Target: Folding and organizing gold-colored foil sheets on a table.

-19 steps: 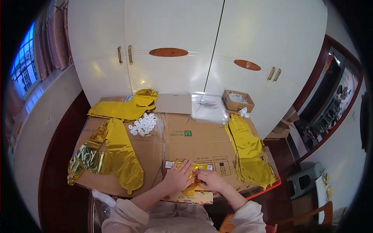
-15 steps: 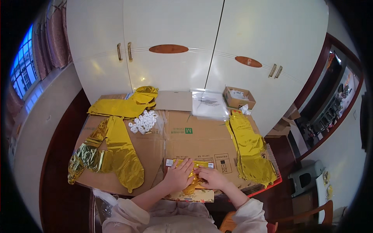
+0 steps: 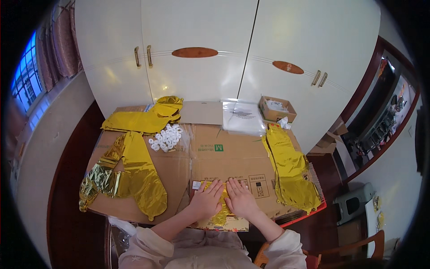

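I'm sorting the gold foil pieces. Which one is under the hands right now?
The small flattened gold foil piece at the cardboard's near edge, pressed under the left hand and right hand; the others lie untouched.

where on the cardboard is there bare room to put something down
The widest bare patch is the middle of the cardboard, between the white rings and the right gold foil stack. A smaller one lies left of the left hand, beside the left gold foil balloons. The back edge and near edge are crowded.
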`<state>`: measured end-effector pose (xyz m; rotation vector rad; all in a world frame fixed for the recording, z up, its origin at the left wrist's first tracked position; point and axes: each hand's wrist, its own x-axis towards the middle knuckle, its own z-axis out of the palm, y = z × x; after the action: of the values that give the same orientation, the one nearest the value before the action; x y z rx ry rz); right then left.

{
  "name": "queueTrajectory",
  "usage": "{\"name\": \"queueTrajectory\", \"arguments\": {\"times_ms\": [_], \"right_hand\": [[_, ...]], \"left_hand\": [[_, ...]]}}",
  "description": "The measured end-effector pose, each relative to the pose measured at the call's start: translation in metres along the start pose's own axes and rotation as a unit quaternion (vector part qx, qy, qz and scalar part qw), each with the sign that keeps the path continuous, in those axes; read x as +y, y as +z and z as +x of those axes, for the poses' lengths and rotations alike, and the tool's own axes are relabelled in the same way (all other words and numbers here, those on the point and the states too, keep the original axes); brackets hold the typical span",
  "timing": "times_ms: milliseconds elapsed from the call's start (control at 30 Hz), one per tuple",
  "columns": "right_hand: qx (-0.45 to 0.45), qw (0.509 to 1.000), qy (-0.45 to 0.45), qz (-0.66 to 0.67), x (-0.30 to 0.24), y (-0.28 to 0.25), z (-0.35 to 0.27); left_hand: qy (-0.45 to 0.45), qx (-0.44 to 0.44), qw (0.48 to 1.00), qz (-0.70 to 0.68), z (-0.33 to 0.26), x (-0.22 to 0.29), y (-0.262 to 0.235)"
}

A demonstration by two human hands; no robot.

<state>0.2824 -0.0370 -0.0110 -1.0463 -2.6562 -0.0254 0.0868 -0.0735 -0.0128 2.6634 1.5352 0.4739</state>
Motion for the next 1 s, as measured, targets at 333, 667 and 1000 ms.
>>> {"name": "queueTrajectory", "arguments": {"times_ms": [333,667,1000], "right_hand": [[-0.012,0.999,0.039,-0.013,0.002,-0.002,-0.012],[0.001,0.998,0.036,-0.042,0.001,-0.001,-0.012],[0.006,0.995,0.05,-0.084,-0.004,-0.011,-0.019]], "left_hand": [[-0.038,-0.073,0.996,0.039,-0.015,-0.019,-0.019],[0.188,-0.068,0.979,0.037,0.045,-0.045,-0.007],[0.241,-0.087,0.966,0.027,0.046,-0.037,-0.01]]}}
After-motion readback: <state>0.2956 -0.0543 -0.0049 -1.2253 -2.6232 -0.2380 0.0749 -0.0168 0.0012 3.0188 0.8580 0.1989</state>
